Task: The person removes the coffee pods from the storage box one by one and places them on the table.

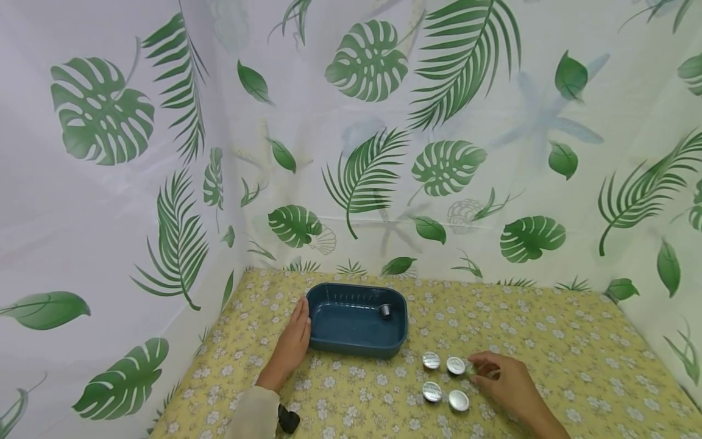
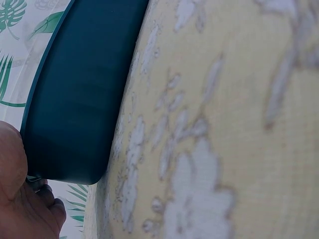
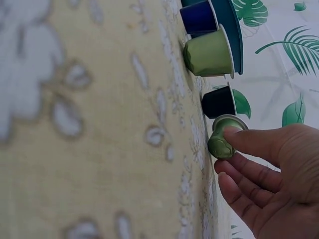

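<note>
My left hand (image 1: 295,338) rests along the left wall of a dark teal plastic basin (image 1: 356,350), fingers straight against its side. In the left wrist view, its fingers touch the basin's end. My right hand (image 1: 507,381) pinches a green coffee capsule (image 3: 222,142) between thumb and fingers, tilted, just above the table. Beside it several capsules stand lid up: a light green capsule (image 3: 207,55), a dark blue capsule (image 3: 197,17) and a black capsule (image 3: 219,103) show in the right wrist view. One silvery capsule (image 1: 386,311) lies inside the basin near its right wall.
A yellow flowered cloth (image 1: 548,329) covers the table. White curtains with green leaf prints (image 1: 384,183) hang behind and at both sides. A black wrist strap piece (image 1: 287,419) shows by my left sleeve (image 1: 255,414).
</note>
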Motion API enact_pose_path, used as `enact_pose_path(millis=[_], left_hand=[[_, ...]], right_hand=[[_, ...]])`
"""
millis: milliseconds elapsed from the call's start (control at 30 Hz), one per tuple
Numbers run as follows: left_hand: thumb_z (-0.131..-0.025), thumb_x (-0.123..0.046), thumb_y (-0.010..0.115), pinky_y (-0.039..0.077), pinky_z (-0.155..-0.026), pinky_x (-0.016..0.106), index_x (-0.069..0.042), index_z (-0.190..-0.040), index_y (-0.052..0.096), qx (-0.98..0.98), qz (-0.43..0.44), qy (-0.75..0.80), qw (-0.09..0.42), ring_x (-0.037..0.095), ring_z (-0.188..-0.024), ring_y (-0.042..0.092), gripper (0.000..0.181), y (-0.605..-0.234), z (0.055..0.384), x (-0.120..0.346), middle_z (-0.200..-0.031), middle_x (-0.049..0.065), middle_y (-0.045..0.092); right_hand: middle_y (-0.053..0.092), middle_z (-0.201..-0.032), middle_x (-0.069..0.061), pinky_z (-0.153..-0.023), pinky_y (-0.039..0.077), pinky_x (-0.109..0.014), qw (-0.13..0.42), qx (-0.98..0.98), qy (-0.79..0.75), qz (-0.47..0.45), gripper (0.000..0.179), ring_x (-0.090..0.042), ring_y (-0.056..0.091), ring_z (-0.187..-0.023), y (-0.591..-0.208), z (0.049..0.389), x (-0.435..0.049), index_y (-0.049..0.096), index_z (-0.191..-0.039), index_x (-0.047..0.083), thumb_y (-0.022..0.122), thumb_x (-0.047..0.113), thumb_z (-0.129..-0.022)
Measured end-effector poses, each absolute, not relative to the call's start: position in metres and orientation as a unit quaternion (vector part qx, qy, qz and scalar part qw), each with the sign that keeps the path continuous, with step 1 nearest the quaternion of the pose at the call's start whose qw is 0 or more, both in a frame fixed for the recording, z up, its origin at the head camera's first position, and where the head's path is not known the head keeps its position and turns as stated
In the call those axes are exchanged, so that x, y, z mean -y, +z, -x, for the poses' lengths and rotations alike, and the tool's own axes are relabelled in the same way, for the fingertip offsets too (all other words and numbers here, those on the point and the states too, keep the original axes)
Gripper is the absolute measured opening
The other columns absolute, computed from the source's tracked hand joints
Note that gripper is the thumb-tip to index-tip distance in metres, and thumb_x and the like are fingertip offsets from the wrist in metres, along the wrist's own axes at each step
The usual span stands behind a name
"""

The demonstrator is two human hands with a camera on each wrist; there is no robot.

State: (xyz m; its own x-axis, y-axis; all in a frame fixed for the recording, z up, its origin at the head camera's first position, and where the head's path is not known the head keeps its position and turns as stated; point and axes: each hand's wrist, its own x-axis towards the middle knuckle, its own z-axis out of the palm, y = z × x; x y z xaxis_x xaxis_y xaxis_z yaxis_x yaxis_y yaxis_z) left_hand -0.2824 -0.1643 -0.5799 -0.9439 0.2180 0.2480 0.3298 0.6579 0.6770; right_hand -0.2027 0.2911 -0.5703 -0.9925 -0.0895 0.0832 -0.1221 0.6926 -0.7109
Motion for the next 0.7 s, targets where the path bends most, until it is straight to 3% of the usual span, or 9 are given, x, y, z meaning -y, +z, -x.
enact_pose_path(millis=[100,367,533,700], left_hand=[[-0.114,-0.040,0.024,0.024,-0.120,0.053,-0.006,-0.163,0.007,0.909,0.148,-0.385,0.066,0.027,-0.155,0.010,0.063,-0.5790,0.2821,0.1647,-0.170,0.005,-0.003],[-0.114,-0.022,0.032,0.025,-0.119,0.056,-0.003,-0.163,0.009,0.904,0.154,-0.392,0.076,0.031,-0.155,0.011,0.057,-0.5801,0.2853,0.1651,-0.170,0.012,0.001],[-0.114,-0.021,0.032,0.024,-0.120,0.054,-0.005,-0.163,0.008,0.904,0.151,-0.395,0.071,0.028,-0.155,0.009,0.057,-0.5808,0.2855,0.1654,-0.170,0.008,-0.002],[-0.114,-0.033,0.027,0.025,-0.120,0.052,-0.005,-0.163,0.008,0.906,0.154,-0.388,0.071,0.027,-0.155,0.009,0.060,-0.5811,0.2843,0.1656,-0.170,0.006,-0.003]], right_hand=[[0.073,-0.099,0.001,-0.070,0.056,-0.027,0.022,0.923,0.382,-0.049,0.035,-0.013,0.066,-0.084,-0.5695,0.2009,-0.2922,0.074,-0.114,0.009,0.085,0.008,-0.081],[0.074,-0.101,-0.001,-0.071,0.056,-0.026,0.029,0.923,0.382,-0.040,0.032,-0.017,0.069,-0.089,-0.5686,0.1984,-0.2951,0.072,-0.109,0.009,0.084,0.003,-0.080],[0.074,-0.099,-0.003,-0.070,0.056,-0.027,0.030,0.921,0.385,-0.050,0.030,-0.017,0.069,-0.085,-0.5692,0.1978,-0.2984,0.070,-0.104,0.007,0.085,0.001,-0.079],[0.073,-0.098,-0.002,-0.070,0.057,-0.028,0.026,0.921,0.386,-0.045,0.027,-0.014,0.069,-0.081,-0.5704,0.1973,-0.3003,0.067,-0.097,0.009,0.085,0.001,-0.078]])
